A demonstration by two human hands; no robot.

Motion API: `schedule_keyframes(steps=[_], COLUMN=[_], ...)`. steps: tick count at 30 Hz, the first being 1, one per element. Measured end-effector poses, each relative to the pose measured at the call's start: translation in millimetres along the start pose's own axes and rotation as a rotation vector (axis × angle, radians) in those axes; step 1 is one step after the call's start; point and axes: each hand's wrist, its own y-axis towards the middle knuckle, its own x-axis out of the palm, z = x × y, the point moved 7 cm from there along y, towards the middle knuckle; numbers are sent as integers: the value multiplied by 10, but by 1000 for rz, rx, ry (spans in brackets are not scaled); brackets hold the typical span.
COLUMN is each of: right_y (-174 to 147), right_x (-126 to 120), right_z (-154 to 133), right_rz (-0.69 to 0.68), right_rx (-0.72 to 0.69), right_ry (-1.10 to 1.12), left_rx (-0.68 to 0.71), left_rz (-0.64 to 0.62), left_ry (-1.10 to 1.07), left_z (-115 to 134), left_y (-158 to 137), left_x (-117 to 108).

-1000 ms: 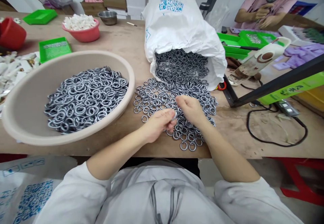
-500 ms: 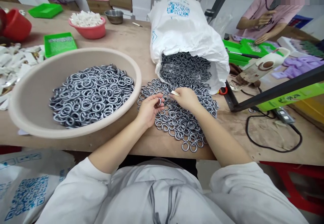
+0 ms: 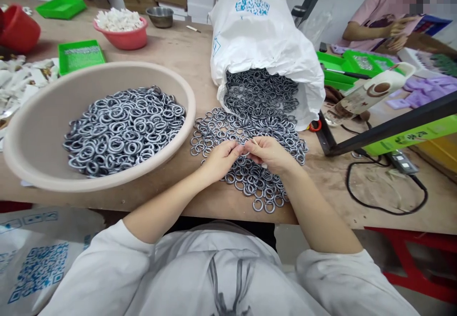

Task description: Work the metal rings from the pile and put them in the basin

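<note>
My left hand (image 3: 222, 162) is closed in a pinch, its fingertips meeting those of my right hand over the pile. The grey ring it held a moment ago is hidden behind the fingers. My right hand (image 3: 271, 154) is closed around a small pale, stick-like tool (image 3: 254, 142), mostly covered by the fingers. Beneath both hands lies a loose pile of metallic grey rings (image 3: 250, 182), spilling from a tipped white sack (image 3: 264, 35). Left of my hands stands a large beige basin (image 3: 35, 163) holding many similar rings (image 3: 124, 133).
A pink bowl (image 3: 130, 42) of white pieces, a green tray (image 3: 67, 71) and a metal bowl (image 3: 160, 17) stand behind the basin. Right are a black metal frame (image 3: 357, 142), a bottle (image 3: 371, 94) and a cable (image 3: 350, 187). Another person (image 3: 371, 21) sits across.
My hands have come together at the fingertips, and the ring in my left hand is now hidden. The view has shifted slightly. The other person's hands have moved up from the green trays.
</note>
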Motion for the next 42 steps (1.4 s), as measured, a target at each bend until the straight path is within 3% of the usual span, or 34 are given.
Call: schedule_keyframes(steps=[3,6,12,16,19,25,36,39,42], right_y=[-34,-87,-140,-278,-356,-342,-310,-213,-104], right_x=[-3,28,54,22,140,227,253,51,-342], right_z=[-70,-187,-269,-421,-492,-475,-424,-328,-250], right_rz=[127,185,222,369,349,323,298,350,540], right_rx=[-80,-222,-296,-442,-523,-497,-479,-411,-296], right_ry=[87,19,-154,-496,-764,-915,-906,-798,-691], left_rx=[-113,-249,-328,-363,-399,-417,-435,-405,-368], left_rz=[-13,-22,-51,-20,46,84,75,15,-175], left_ry=[-236,-460,-627,-714,-729,-735,-772,-729,-659], left_z=[-33,-60,-30,-13,-19,-37,-40,-36,-15], left_y=[-24,-74,-120,-123,-139,-167,-175,-193,-256], left_x=[70,151,185,161,142,155,170,216,378])
